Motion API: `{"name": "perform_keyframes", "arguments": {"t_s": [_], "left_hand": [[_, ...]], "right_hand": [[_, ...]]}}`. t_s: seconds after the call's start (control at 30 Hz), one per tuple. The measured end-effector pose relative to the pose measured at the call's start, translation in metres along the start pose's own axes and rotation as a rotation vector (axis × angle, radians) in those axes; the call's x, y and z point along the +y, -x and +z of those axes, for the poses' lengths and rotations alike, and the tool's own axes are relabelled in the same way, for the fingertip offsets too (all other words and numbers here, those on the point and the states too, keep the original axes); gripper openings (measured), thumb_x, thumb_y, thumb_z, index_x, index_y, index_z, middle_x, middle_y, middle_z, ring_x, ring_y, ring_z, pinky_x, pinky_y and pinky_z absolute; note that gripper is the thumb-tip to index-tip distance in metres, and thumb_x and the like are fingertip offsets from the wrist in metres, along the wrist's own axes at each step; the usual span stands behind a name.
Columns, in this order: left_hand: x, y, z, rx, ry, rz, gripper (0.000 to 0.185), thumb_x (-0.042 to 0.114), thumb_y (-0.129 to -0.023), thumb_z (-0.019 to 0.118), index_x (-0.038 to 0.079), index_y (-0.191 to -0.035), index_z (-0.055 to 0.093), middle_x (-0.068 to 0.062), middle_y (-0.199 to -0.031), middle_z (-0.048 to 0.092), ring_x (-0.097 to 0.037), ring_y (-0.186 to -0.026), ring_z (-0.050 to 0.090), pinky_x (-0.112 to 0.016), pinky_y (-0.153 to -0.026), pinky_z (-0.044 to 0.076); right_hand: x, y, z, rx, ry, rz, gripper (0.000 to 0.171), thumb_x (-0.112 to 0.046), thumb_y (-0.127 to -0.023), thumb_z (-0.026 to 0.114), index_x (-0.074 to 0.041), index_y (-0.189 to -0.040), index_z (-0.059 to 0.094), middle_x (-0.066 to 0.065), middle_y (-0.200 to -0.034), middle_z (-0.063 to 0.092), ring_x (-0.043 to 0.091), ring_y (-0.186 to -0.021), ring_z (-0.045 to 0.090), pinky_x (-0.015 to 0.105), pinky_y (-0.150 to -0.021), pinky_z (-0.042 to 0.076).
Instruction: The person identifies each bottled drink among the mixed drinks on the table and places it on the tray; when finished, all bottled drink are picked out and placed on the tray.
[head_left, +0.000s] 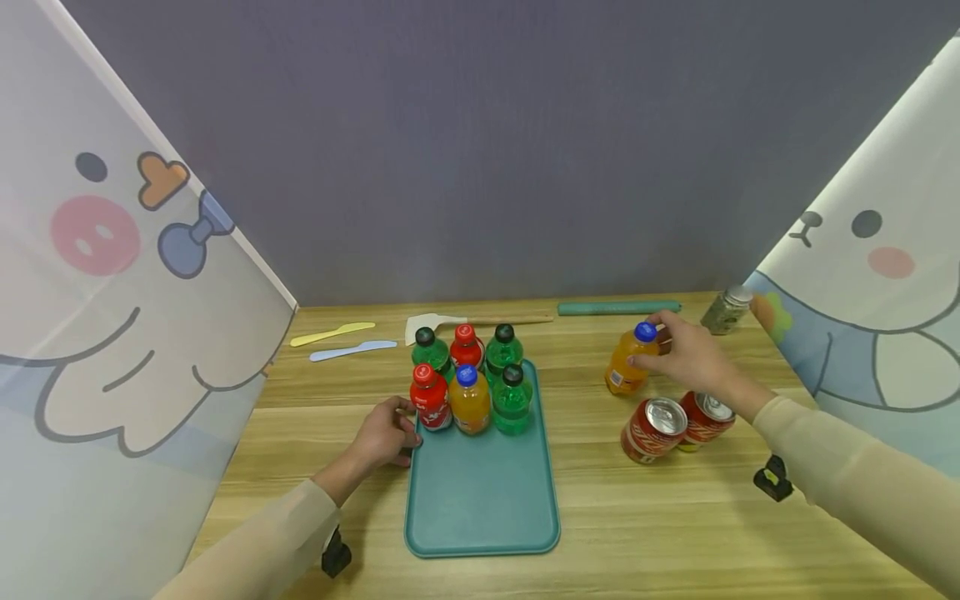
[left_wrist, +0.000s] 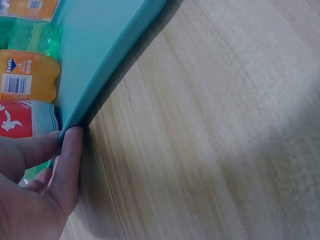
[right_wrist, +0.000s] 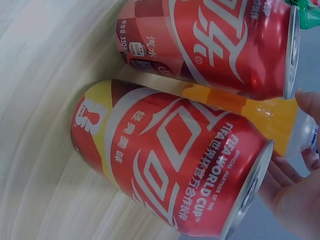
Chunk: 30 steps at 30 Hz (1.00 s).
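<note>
Nearest me, my left hand (head_left: 386, 435) pinches the left rim of the teal tray (head_left: 480, 500), thumb on top and fingers curled under the edge, at about 9 o'clock of it. I judge that grip should stay firm so the tray does not slide. Six small bottles stand packed at the tray's far end, the orange one with the blue cap (head_left: 469, 401) in the front row. Out at 3 o'clock stand two red cola cans (head_left: 677, 425), touching each other. Just beyond them, my right hand (head_left: 693, 358) curls round the cap and shoulder of a lone orange soda bottle (head_left: 628, 360) on the wooden table (head_left: 675, 533). I would lift it straight up, clearing the cans.
</note>
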<state>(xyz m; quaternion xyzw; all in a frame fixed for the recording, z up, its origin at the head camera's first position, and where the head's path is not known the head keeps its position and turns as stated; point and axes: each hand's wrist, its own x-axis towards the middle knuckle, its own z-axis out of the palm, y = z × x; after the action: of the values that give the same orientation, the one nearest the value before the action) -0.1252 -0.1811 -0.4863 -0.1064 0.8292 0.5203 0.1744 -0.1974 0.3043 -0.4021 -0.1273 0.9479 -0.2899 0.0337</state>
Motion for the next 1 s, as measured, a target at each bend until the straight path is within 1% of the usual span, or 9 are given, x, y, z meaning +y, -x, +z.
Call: {"name": "perform_keyframes", "arguments": {"t_s": [0.13, 0.33, 0.43, 0.5, 0.57, 0.63, 0.73, 0.93, 1.0], "left_hand": [[-0.002, 0.001, 0.001, 0.008, 0.005, 0.003, 0.048, -0.014, -0.087, 0.069, -0.002, -0.13, 0.053, -0.014, -0.093, 0.057, -0.022, -0.073, 0.063, -0.039, -0.055, 0.064], [-0.001, 0.001, 0.001, 0.005, 0.011, 0.007, 0.048, -0.014, -0.087, 0.069, -0.003, -0.13, 0.052, -0.014, -0.093, 0.056, -0.022, -0.074, 0.063, -0.04, -0.055, 0.064], [-0.001, 0.001, 0.001, 0.002, 0.006, 0.012, 0.049, -0.014, -0.086, 0.069, -0.003, -0.131, 0.052, -0.015, -0.093, 0.056, -0.022, -0.074, 0.063, -0.04, -0.056, 0.064], [0.0, 0.001, 0.0, 0.001, -0.002, 0.013, 0.049, -0.013, -0.087, 0.069, -0.003, -0.131, 0.052, -0.015, -0.094, 0.057, -0.022, -0.074, 0.063, -0.04, -0.056, 0.064], [-0.001, 0.001, 0.0, -0.001, -0.013, 0.015, 0.049, -0.013, -0.087, 0.07, -0.004, -0.131, 0.052, -0.015, -0.094, 0.057, -0.022, -0.074, 0.062, -0.041, -0.056, 0.064], [-0.001, 0.001, 0.0, -0.003, -0.022, 0.019, 0.049, -0.013, -0.087, 0.07, -0.004, -0.131, 0.052, -0.015, -0.094, 0.057, -0.022, -0.073, 0.062, -0.041, -0.055, 0.064], [0.0, 0.002, 0.0, -0.005, -0.025, 0.022, 0.049, -0.013, -0.086, 0.07, -0.004, -0.131, 0.052, -0.015, -0.093, 0.057, -0.022, -0.073, 0.062, -0.041, -0.055, 0.064], [0.0, 0.002, 0.0, -0.007, -0.017, 0.022, 0.047, -0.014, -0.086, 0.069, -0.004, -0.129, 0.051, -0.015, -0.092, 0.057, -0.022, -0.073, 0.062, -0.04, -0.054, 0.063], [0.0, 0.001, 0.0, -0.006, -0.015, 0.021, 0.047, -0.014, -0.086, 0.068, -0.004, -0.129, 0.051, -0.015, -0.092, 0.057, -0.022, -0.073, 0.062, -0.04, -0.054, 0.063]], "right_hand": [[-0.006, 0.003, -0.002, 0.029, -0.018, -0.004, 0.069, -0.04, -0.088, 0.081, 0.002, -0.134, 0.05, 0.028, -0.12, 0.069, 0.045, -0.107, 0.069, 0.053, -0.082, 0.062], [-0.022, 0.01, -0.01, 0.122, -0.063, -0.016, 0.066, -0.041, -0.087, 0.082, -0.001, -0.131, 0.054, 0.027, -0.12, 0.069, 0.046, -0.105, 0.069, 0.059, -0.085, 0.061], [-0.031, 0.014, -0.015, 0.157, -0.083, -0.038, 0.063, -0.04, -0.088, 0.082, -0.002, -0.132, 0.056, 0.023, -0.121, 0.069, 0.044, -0.106, 0.068, 0.059, -0.087, 0.06], [-0.037, 0.017, -0.017, 0.172, -0.095, -0.054, 0.06, -0.038, -0.088, 0.082, -0.005, -0.132, 0.057, 0.02, -0.121, 0.069, 0.042, -0.106, 0.068, 0.053, -0.088, 0.061], [-0.043, 0.019, -0.018, 0.188, -0.105, -0.073, 0.057, -0.037, -0.089, 0.082, -0.007, -0.131, 0.058, 0.015, -0.121, 0.069, 0.039, -0.106, 0.069, 0.038, -0.087, 0.061], [-0.05, 0.021, -0.019, 0.203, -0.118, -0.086, 0.053, -0.035, -0.089, 0.082, -0.011, -0.13, 0.059, 0.01, -0.12, 0.069, 0.035, -0.105, 0.07, 0.026, -0.084, 0.058], [-0.062, 0.025, -0.02, 0.217, -0.143, -0.12, 0.049, -0.031, -0.088, 0.083, -0.013, -0.128, 0.061, 0.007, -0.119, 0.07, 0.032, -0.104, 0.071, 0.015, -0.081, 0.055], [-0.088, 0.033, -0.018, 0.191, -0.226, -0.204, 0.046, -0.022, -0.087, 0.085, -0.011, -0.126, 0.062, 0.008, -0.118, 0.071, 0.034, -0.105, 0.072, 0.008, -0.083, 0.053], [-0.094, 0.035, -0.015, 0.17, -0.271, -0.218, 0.047, -0.019, -0.086, 0.085, -0.011, -0.126, 0.062, 0.007, -0.119, 0.07, 0.028, -0.106, 0.072, 0.011, -0.082, 0.056]]}}
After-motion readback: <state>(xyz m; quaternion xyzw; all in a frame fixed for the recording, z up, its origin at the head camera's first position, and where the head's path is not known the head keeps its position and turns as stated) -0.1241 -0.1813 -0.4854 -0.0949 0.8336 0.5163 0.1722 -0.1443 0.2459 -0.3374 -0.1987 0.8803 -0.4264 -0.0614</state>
